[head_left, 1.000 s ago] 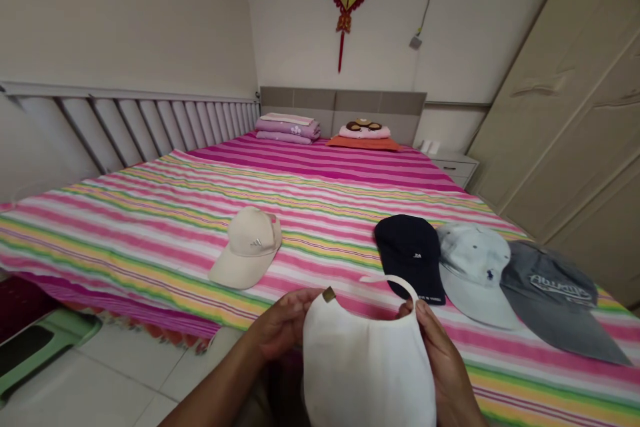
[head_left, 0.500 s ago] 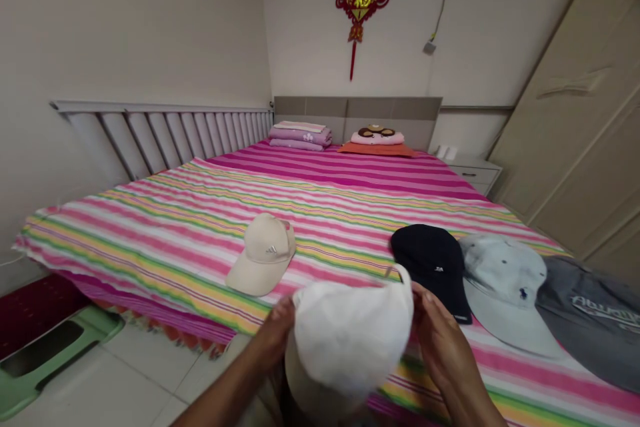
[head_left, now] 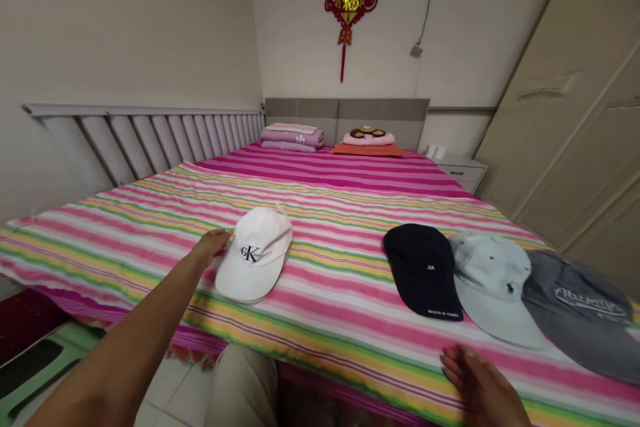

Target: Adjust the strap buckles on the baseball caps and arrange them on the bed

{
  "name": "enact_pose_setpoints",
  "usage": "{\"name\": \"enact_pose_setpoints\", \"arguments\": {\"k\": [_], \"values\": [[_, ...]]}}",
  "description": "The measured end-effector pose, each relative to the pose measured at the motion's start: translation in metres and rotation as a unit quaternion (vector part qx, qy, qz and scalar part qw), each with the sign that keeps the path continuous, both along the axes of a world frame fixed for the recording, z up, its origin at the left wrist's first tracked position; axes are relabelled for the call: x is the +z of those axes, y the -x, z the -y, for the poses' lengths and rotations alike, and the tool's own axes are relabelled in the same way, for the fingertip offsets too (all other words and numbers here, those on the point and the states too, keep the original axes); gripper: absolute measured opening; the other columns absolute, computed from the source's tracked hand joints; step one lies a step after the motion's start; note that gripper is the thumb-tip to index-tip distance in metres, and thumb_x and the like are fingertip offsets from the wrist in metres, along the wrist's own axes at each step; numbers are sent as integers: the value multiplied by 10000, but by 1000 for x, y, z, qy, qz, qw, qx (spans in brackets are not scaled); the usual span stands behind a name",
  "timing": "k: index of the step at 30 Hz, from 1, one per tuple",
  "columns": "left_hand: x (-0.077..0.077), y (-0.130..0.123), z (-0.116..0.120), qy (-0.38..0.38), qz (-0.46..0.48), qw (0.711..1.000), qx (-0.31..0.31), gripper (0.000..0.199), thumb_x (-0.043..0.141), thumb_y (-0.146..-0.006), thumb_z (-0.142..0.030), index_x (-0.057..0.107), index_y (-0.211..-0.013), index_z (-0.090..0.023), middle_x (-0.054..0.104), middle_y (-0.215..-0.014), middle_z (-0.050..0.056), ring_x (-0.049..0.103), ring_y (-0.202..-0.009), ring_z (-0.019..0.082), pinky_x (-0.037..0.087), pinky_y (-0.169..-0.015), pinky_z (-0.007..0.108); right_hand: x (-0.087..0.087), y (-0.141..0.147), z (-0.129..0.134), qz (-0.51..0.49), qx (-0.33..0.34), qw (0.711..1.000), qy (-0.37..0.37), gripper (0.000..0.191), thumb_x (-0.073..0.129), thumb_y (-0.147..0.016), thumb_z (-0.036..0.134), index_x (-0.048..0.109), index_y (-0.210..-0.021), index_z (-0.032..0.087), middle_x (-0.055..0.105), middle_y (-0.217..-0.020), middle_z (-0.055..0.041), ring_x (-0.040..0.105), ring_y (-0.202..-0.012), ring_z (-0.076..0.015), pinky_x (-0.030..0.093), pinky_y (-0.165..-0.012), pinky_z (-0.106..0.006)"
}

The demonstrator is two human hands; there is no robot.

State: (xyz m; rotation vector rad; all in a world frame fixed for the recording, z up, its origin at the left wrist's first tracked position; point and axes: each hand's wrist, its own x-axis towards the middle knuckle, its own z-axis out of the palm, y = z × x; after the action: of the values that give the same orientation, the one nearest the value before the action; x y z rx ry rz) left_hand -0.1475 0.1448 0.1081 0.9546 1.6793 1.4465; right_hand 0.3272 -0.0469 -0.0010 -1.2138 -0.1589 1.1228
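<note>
Left hand (head_left: 213,245) beside the white cap (head_left: 263,233), grip unclear; right hand (head_left: 480,377) open. We'd expect it light, soft: pinch the brim (head_left: 246,283).

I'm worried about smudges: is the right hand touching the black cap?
Apart: the head view shows a strip of striped bedspread between the right hand and the black cap.

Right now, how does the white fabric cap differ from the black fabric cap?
The white fabric cap bears large black letters, while the black fabric cap has a small white mark and white lettering along its brim. In view, the white cap's brim angles down-left; the black cap's, down and slightly right. The left hand is at the white cap's side; the black cap sits beside a pale blue cap. Both sit crown up.
</note>
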Motion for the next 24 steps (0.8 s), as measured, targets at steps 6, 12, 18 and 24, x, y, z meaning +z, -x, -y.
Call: {"name": "enact_pose_setpoints", "arguments": {"k": [6, 12, 18, 24], "values": [[-23, -14, 27, -106, -156, 973, 129, 347, 529, -706, -241, 516, -1039, -144, 518, -1147, 118, 442, -1110, 252, 310, -953, 399, 10, -3, -10, 8, -66, 998, -23, 255, 721, -498, 133, 565, -693, 187, 666, -637, 16, 644, -609, -131, 550, -563, -165], [-91, -79, 106, -304, -337, 883, -123, 251, 543, -701, -239, 619, -938, -204, 620, -1017, 92, 514, -1033, 243, 355, -930, 399, 25, -6, -54, -75, -32, 997, -10, 159, 645, -624, 92, 528, -643, 198, 615, -520, 45, 597, -452, -116, 540, -456, -196], [-127, -151, 143, 20, 61, 945, -320, 291, 657, -637, -359, 641, -871, -187, 670, -880, 97, 596, -888, 257, 438, -804, 382, 36, 7, -60, -114, 37, 991, -54, 241, 705, -587, 61, 497, -600, 183, 561, -472, 62, 553, -422, -81, 450, -358, -129], [-61, -185, 103, 69, 461, 807, -363, 520, 491, -726, -558, 601, -966, -109, 616, -1053, 162, 564, -995, 244, 364, -921, 388, 22, 65, -5, -129, 140, 969, -159, 250, 770, -551, 167, 597, -731, 187, 616, -650, 28, 561, -551, -99, 477, -492, -192]]}}
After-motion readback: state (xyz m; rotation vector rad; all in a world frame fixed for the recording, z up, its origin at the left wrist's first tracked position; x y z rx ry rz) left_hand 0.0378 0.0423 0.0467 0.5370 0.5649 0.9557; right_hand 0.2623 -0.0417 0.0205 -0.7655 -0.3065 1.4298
